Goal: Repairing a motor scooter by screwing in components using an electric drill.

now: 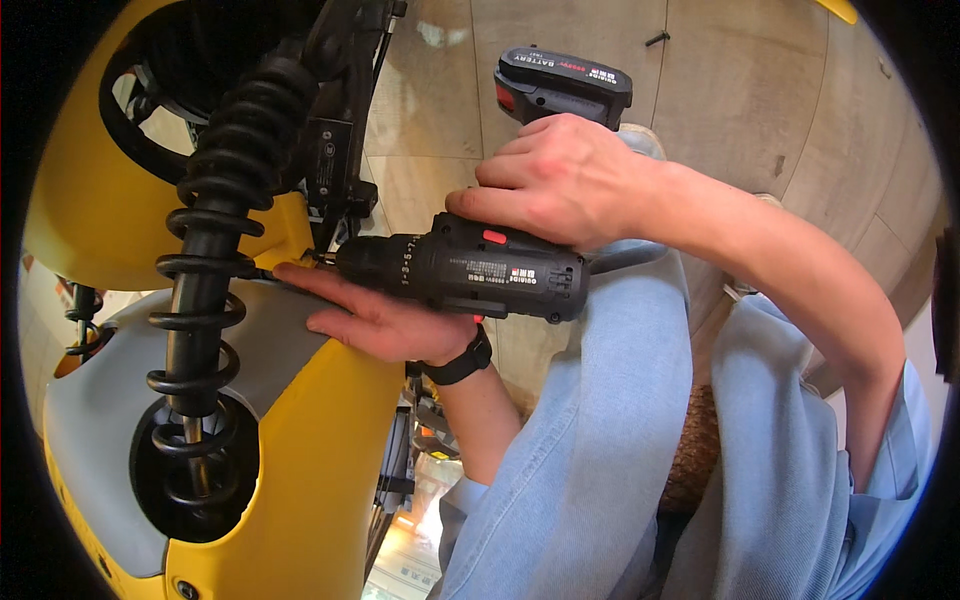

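Mostly black drill (500,275), red button (495,237), chunky dark battery (565,80)

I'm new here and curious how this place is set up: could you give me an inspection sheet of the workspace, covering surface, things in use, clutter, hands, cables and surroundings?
Surface: wood-look plank floor.
Things in use: black cordless drill, its bit pointing left; whether it touches anything cannot be told. Yellow-and-grey panel below.
Clutter: small dark screw-like piece on the floor.
Hands: right hand grips the drill; left hand lies open along the panel, fingers near the bit.
Cables: nothing seen on the drill; elsewhere, unclear.
Surroundings: black coil-spring shock absorber at left; the person's light-blue jeans.
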The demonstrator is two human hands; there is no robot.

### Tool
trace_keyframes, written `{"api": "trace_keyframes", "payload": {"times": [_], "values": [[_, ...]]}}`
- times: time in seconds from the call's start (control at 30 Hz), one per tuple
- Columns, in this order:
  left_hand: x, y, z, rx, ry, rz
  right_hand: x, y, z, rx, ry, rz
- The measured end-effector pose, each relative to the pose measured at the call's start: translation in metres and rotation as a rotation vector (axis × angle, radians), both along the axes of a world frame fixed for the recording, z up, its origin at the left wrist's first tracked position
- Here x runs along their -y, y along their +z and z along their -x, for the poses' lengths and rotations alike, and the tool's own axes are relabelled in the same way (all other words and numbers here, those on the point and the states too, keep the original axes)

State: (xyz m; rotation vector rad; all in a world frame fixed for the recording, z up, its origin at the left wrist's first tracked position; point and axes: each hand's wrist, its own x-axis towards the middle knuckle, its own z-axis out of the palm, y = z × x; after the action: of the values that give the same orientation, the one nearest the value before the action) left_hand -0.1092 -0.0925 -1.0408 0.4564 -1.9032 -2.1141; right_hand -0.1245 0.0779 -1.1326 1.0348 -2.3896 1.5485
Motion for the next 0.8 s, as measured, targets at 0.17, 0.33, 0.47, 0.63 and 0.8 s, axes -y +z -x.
{"api": "trace_keyframes", "payload": {"times": [0.17, 0.33, 0.47, 0.63, 0.8], "values": [[0.0, 0.0, 0.0, 0.015, -0.019, 0.068, 0.003, 0.001, 0.002, 0.05, 0.011, 0.032], [-0.002, 0.001, 0.0, 0.022, -0.008, 0.062, 0.005, 0.002, 0.004, 0.063, 0.015, 0.047], [-0.002, 0.001, 0.001, 0.031, -0.008, 0.117, 0.005, 0.001, 0.006, 0.063, 0.023, 0.042], [-0.002, 0.001, 0.001, 0.038, -0.004, 0.13, 0.009, -0.001, 0.005, 0.083, 0.031, 0.047], [-0.004, 0.002, 0.001, 0.041, 0.023, 0.076, 0.013, -0.003, 0.002, 0.115, 0.037, 0.087]]}}
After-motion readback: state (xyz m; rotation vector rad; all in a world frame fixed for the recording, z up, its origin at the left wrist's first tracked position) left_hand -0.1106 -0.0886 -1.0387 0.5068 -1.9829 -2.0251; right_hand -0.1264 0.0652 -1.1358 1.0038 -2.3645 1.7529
